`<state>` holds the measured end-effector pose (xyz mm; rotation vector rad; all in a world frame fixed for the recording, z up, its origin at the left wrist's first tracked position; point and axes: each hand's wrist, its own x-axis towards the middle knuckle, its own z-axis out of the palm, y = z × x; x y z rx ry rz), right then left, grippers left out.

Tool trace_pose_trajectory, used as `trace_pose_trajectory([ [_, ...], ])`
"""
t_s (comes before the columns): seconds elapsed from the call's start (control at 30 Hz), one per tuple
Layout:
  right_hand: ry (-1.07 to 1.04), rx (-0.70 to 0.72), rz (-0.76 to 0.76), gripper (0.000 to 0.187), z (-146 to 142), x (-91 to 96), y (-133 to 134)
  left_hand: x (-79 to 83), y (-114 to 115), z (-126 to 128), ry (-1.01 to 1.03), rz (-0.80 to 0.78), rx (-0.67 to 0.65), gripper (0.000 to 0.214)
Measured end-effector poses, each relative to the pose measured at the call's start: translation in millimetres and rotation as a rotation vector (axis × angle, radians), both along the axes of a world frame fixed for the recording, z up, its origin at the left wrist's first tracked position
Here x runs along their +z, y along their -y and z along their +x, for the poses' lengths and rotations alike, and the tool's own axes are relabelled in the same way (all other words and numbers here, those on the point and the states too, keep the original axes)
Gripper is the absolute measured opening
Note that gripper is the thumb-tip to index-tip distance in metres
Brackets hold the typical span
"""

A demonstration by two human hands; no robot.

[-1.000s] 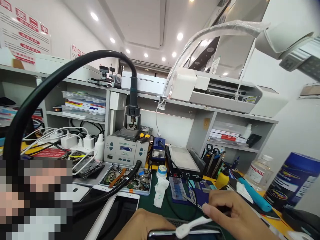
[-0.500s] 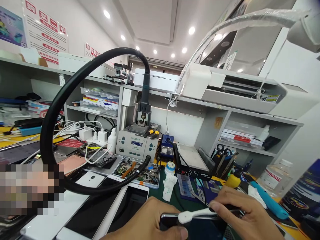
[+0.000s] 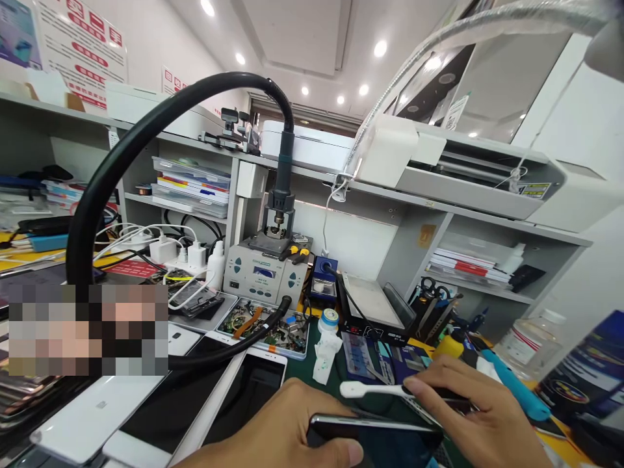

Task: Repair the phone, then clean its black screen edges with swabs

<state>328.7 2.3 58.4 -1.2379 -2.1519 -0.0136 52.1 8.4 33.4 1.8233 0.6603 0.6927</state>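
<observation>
Phone (image 3: pixel 385 437), dark-screened: one, held over the near side of the bench (image 3: pixel 571 445); left hand (image 3: pixel 292 419) closed round its left end, thumb across the face. White-headed tool (image 3: pixel 370 390): one, pinched in right hand (image 3: pixel 470 403), head apart from the phone. Tray of parts (image 3: pixel 295 355): one, toward the back edge, before a grey station (image 3: pixel 256 278).
</observation>
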Motion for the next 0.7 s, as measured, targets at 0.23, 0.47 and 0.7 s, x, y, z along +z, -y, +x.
trace_pose_trajectory([
  [0.23,0.031,0.062,0.074,0.014,-4.4,2.5,1.2,-3.8,-5.8,-1.1,-0.053,-0.028,-0.045,0.031],
  [0.47,0.025,0.065,0.113,0.017,-3.4,0.5,2.3,-4.2,-6.4,-1.0,-0.057,-0.045,0.019,0.031],
  [0.7,0.061,0.046,0.11,0.017,0.4,0.6,0.8,-10.2,-10.2,-0.7,-0.121,-0.016,-0.014,0.032],
])
